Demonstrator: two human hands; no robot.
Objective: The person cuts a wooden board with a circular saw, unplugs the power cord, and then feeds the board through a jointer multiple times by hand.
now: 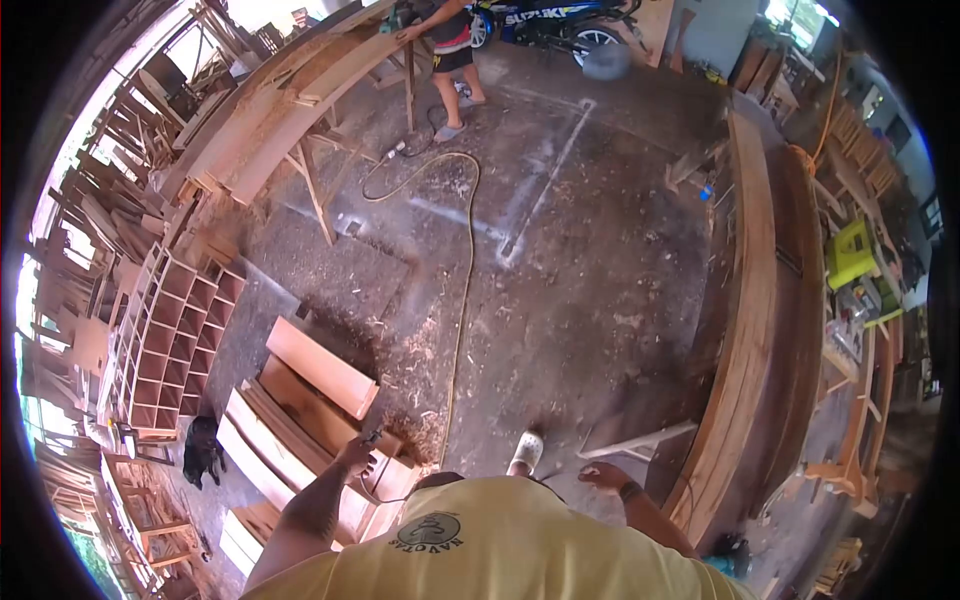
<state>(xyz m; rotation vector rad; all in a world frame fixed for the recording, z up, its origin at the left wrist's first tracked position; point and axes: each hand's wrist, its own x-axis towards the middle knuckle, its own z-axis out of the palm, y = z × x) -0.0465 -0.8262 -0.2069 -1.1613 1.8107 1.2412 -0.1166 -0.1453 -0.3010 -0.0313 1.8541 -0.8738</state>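
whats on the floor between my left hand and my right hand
In the head view, the yellow cord and a foot in a pale shoe show between the left hand and the right hand.

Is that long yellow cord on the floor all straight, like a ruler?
No, the cord bends round in a big curve on the floor.

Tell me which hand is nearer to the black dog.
Left. The left hand appears over the boards, with the dog beyond them to its left; the right hand is farther away, right of the white shoe.
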